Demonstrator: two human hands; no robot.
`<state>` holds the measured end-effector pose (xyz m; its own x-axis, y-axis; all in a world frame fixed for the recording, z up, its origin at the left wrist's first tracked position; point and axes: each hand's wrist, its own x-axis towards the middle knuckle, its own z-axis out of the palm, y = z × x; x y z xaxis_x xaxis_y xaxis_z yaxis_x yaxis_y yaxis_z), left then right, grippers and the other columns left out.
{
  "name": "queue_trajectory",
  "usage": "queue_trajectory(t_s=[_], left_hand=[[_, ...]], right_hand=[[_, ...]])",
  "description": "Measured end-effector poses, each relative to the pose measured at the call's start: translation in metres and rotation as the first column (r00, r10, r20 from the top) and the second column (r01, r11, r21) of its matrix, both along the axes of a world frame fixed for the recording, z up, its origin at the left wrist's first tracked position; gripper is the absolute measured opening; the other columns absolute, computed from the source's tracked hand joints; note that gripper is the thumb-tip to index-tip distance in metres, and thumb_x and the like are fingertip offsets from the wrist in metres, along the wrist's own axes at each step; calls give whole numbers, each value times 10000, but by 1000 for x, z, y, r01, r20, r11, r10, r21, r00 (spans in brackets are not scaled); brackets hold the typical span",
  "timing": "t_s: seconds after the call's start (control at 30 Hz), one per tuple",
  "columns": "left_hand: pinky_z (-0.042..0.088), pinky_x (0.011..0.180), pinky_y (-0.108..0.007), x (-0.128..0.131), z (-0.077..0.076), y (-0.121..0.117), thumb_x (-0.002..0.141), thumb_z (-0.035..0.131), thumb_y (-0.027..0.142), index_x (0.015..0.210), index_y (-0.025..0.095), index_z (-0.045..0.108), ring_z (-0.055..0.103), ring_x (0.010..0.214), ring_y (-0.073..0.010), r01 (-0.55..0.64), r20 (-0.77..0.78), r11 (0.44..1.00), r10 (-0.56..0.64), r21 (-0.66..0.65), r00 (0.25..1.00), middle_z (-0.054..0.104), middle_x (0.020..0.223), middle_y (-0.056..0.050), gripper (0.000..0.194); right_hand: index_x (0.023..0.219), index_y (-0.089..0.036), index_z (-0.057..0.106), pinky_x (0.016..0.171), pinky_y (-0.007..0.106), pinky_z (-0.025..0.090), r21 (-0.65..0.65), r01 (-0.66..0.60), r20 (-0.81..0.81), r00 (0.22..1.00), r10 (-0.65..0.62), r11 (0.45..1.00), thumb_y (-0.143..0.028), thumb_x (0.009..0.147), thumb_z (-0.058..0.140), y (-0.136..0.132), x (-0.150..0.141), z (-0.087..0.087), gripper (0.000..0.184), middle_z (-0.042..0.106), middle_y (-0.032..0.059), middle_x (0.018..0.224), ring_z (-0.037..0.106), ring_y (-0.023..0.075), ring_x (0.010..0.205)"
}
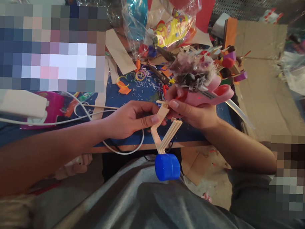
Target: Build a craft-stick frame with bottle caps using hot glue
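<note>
My left hand pinches a craft-stick construction between thumb and fingers. It is made of pale wooden sticks bent at angles, with a blue bottle cap at its lower end, close to my shirt. At the upper end, my right hand closes its thumb and fingers on the same piece, where a short thin stick lies crosswise. The right fingertips are partly hidden behind the wood. Just beyond the right hand stands a pink container topped with greyish fluffy material.
A blue table carries scraps, rubber bands and orange bits. White cable loops over its near edge. Behind lies a clear plastic bag with a yellow packet; cardboard is at right, a white box at left. Blurred patches hide two areas.
</note>
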<state>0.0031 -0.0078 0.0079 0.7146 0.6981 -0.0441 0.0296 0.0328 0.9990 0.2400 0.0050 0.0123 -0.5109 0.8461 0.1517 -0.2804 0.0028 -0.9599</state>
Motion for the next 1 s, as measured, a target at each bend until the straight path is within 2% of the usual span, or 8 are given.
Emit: queue_trajectory(t_s=[0.13,0.27,0.37,0.5,0.7,0.77,0.87,1.0], left_hand=[[618,720,-305,1,-1,0,968,777,773,1010,190,812,723,784,-178,-21,8,1000,21,10,1000,791,935,-68,585],[621,786,-306,1,2,0,975,781,758,923,179,775,723,834,-176,-33,10,999,33,41,999,783,911,-53,581],[593,782,-287,1,7,-1,1012,772,685,919,170,774,710,830,-171,-45,-22,998,46,47,999,758,866,-40,523],[545,748,-262,0,8,-3,1059,739,593,942,158,795,672,797,-154,-64,-49,996,67,70,997,745,847,-37,454],[542,746,-263,1,4,-4,1050,719,691,1001,162,822,669,799,-157,-67,-21,994,69,84,997,787,920,-62,540],[551,777,-259,2,4,-4,1037,737,700,989,157,817,677,830,-155,-73,0,995,73,73,997,791,938,-65,551],[541,776,-242,3,4,-5,1028,756,693,982,141,809,653,817,-137,-89,20,994,88,56,996,775,916,-58,557],[503,694,-225,4,5,-5,1017,777,685,938,133,776,602,741,-116,-104,42,993,102,62,994,711,813,-25,558]], right_hand=[[876,-263,550,575,264,596,8,-3,19,1000,3,1000,-430,848,1018,0,1,1,498,671,-73,858,664,91,633],[909,-249,590,595,235,604,76,-28,3,1000,28,997,-419,950,933,-1,1,-1,385,717,-42,897,739,103,698],[996,-250,630,628,209,615,136,-35,-16,999,38,990,-405,1014,868,-1,2,-5,284,758,-43,881,774,101,715],[1074,-253,692,657,233,635,169,-39,59,998,30,985,-476,1007,861,-1,5,-8,288,771,-24,903,782,125,754],[1110,-265,751,714,264,657,255,-78,122,991,48,964,-488,1044,810,0,9,-9,240,780,-10,948,771,138,799],[1150,-274,764,762,289,678,308,-49,169,986,-4,950,-504,1037,815,1,11,-9,262,799,-10,980,779,146,820],[1257,-352,775,837,354,709,450,16,241,960,-139,893,-499,1009,839,3,18,-7,296,843,-5,1153,806,183,906],[1188,-442,828,1044,557,688,685,40,341,866,-367,728,-506,981,841,4,23,-1,217,852,7,1123,805,307,1116]])
